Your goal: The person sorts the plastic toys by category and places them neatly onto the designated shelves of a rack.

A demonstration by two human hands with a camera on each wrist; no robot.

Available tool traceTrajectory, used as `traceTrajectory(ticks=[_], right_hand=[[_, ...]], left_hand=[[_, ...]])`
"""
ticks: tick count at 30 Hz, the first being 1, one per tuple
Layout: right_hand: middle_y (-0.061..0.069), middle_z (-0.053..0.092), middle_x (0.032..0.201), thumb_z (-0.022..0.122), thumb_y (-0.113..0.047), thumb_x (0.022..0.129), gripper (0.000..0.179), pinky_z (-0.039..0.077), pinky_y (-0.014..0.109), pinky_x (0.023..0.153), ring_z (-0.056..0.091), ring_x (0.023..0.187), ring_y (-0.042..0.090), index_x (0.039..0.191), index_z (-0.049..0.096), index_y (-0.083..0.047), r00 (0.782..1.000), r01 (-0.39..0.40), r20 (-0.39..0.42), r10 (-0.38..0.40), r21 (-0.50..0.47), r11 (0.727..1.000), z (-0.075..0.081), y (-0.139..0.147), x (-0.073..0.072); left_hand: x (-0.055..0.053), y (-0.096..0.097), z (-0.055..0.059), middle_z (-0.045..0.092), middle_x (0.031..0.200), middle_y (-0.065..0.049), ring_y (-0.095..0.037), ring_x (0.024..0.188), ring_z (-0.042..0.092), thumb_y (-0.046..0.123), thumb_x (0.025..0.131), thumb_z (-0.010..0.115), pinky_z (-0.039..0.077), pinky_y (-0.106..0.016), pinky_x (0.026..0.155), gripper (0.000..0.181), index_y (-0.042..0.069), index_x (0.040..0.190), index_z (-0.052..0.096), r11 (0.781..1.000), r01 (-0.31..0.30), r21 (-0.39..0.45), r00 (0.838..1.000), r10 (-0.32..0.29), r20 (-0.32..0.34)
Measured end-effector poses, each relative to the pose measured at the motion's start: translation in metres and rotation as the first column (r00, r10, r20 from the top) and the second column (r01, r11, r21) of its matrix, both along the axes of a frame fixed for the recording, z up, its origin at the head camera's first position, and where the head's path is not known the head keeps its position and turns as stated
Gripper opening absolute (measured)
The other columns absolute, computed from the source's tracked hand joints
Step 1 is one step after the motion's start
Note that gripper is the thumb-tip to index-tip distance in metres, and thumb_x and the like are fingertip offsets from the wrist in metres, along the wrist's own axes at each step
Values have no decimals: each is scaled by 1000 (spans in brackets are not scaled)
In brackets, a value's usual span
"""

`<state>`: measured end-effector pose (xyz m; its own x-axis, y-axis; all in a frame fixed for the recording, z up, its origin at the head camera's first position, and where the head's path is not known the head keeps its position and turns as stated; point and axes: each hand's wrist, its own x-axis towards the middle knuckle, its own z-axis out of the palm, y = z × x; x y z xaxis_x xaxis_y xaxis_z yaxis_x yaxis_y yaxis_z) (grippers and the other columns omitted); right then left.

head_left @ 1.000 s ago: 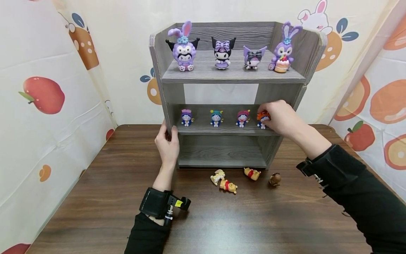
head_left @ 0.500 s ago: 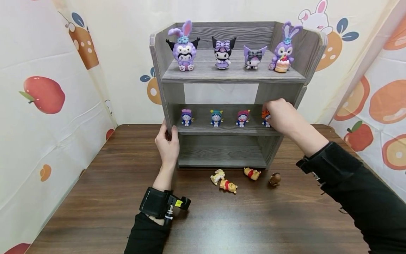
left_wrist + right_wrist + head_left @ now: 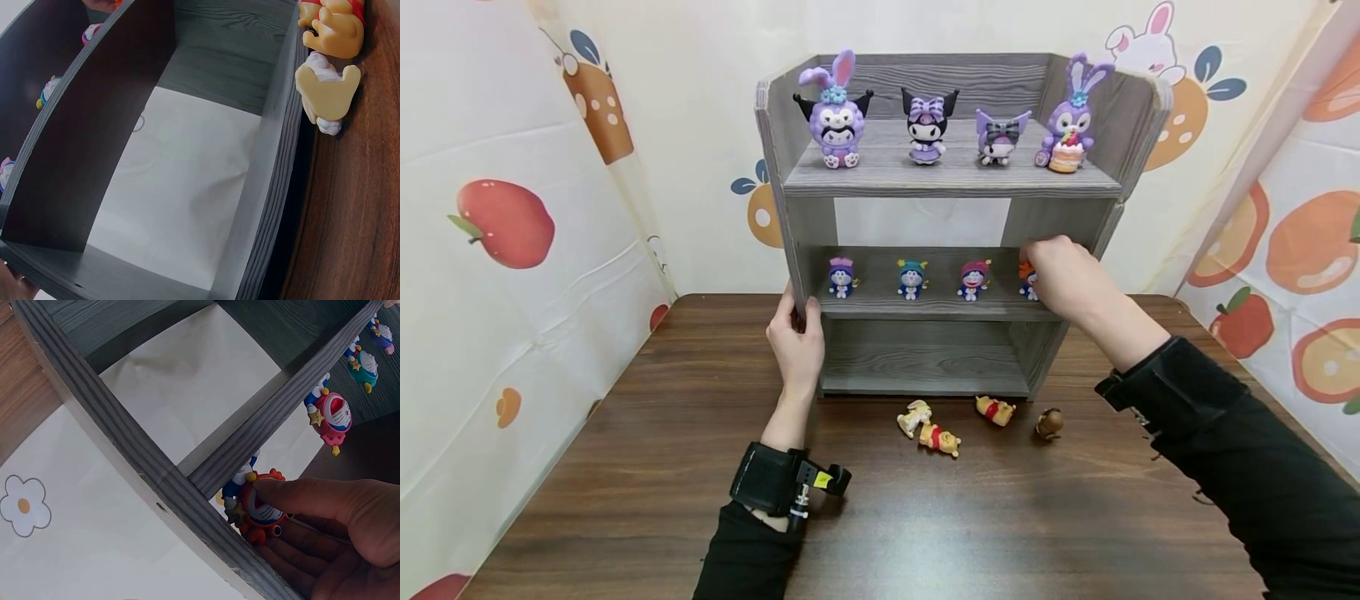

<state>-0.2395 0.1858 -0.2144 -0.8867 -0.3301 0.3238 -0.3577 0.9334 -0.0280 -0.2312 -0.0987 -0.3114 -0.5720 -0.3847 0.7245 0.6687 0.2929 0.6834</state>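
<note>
In the head view, my right grip (image 3: 1063,275) is at the right end of the middle board of a grey wood-grain shelf (image 3: 958,188), pinching a small, glossy blue-and-white figurine with an orange hat (image 3: 1028,280). The figurine lies just left of my knuckles, touching my fingers, its long axis upright; my right grip is the nearer one. Farther left stand three blue-and-white figurines in purple, teal and pink hats (image 3: 912,280). My left grip (image 3: 796,346), well apart, holds the shelf's left side panel. Below my right grip, a small brown round-headed figurine (image 3: 1049,423) lies on the dark wooden surface (image 3: 662,467).

In the left wrist view, a cream long-eared figurine (image 3: 328,90) lies on the surface, across the lower compartment from my left fingers.

In the right wrist view, my thumb (image 3: 300,497) presses the figurine's front, with fingers behind; whether its feet bear weight, I cannot tell.
</note>
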Motion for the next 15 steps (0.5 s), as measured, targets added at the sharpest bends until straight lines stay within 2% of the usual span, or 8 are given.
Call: traceTrajectory(ticks=[9,15], right_hand=[[23,58,83,51,14,71,21,43,46,62,55,74,34,90,57,10,1000,-11,-20,11,-5,1000,-2,1,3],[26,55,89,57,12,70,27,42,48,69,53,83,39,97,56,11,997,-32,-77,31,-16,999,3,1,14]], left_hand=[[1,1,0,60,100,-25,-17,65,50,-10,81,48,38,-19,53,34,-10,114,54,1000,4,3,1000,-4,4],[2,1,1,58,104,-27,-26,75,55,-10,82,48,40,-16,59,35,-10,116,52,1000,17,16,1000,-17,13]])
